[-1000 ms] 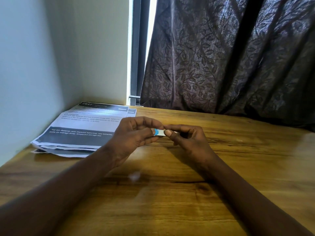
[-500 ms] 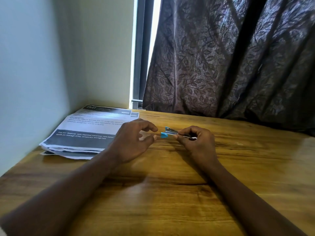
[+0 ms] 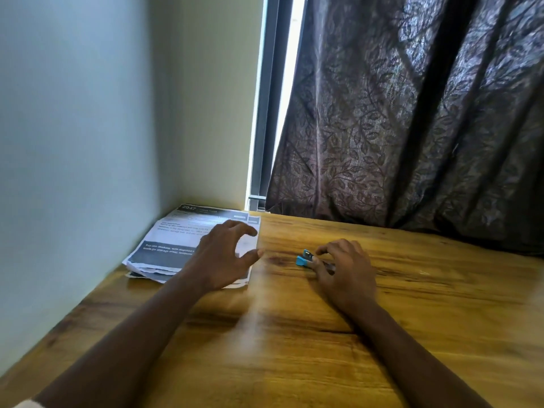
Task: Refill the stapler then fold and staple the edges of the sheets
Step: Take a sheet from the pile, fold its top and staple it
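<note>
Your right hand (image 3: 344,272) pinches the small blue stapler (image 3: 304,258) between curled fingers, down at the wooden table (image 3: 441,304) near one o'clock. Its blue end points toward nine o'clock, probably to keep it steady and facing the paper. Your left hand (image 3: 223,257) is open, fingers spread and holding nothing, over the stack of sheets (image 3: 176,231) at eleven o'clock, apparently reaching for a sheet.
</note>
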Action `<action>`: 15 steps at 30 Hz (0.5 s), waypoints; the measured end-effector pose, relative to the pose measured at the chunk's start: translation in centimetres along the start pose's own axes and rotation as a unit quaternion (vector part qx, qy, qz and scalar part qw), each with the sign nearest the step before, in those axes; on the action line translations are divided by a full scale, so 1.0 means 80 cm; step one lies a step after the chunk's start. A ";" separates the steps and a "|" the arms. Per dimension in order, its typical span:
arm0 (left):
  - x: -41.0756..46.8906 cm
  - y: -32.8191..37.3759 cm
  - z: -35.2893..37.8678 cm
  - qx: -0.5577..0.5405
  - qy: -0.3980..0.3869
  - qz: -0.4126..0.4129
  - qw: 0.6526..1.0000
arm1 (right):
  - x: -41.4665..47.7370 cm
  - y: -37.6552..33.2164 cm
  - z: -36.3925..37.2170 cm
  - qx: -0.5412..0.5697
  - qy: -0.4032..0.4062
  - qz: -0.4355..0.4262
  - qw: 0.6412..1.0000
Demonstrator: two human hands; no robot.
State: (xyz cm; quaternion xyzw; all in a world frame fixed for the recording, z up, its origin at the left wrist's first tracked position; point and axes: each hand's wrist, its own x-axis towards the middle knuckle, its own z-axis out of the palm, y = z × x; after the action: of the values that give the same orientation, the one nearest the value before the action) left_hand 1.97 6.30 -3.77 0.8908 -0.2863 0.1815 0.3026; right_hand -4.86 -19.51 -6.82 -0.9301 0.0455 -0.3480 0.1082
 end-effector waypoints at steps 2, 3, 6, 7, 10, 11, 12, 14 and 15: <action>-0.009 -0.022 -0.020 0.059 -0.036 -0.027 0.997 | -0.006 -0.014 0.001 0.033 -0.005 -0.036 0.999; -0.014 -0.035 -0.031 0.087 -0.049 -0.040 0.994 | -0.004 -0.023 0.003 0.051 -0.015 -0.044 0.998; -0.024 -0.069 -0.049 0.148 -0.095 -0.078 0.981 | 0.015 -0.061 0.019 0.121 -0.060 -0.012 0.991; -0.025 -0.075 -0.050 0.160 -0.102 -0.090 0.978 | 0.027 -0.074 0.024 0.151 -0.071 0.007 0.986; -0.027 -0.087 -0.043 0.179 -0.097 -0.107 0.973 | 0.066 -0.117 0.046 0.212 -0.078 0.052 0.973; -0.029 -0.089 -0.039 0.184 -0.105 -0.111 0.971 | 0.078 -0.132 0.052 0.219 -0.080 0.066 0.970; -0.030 -0.091 -0.035 0.186 -0.117 -0.115 0.969 | 0.091 -0.144 0.059 0.223 -0.090 0.085 0.967; -0.032 -0.095 -0.030 0.172 -0.144 -0.130 0.966 | 0.114 -0.167 0.075 0.214 -0.141 0.131 0.958; -0.033 -0.097 -0.030 0.163 -0.151 -0.135 0.966 | 0.124 -0.178 0.081 0.208 -0.176 0.157 0.949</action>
State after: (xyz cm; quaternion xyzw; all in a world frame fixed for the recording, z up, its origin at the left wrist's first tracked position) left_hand 4.42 13.94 -6.66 0.9756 -0.1724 0.0464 0.1277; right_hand 6.99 -6.11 -1.94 -0.9147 0.0975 -0.1592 0.3583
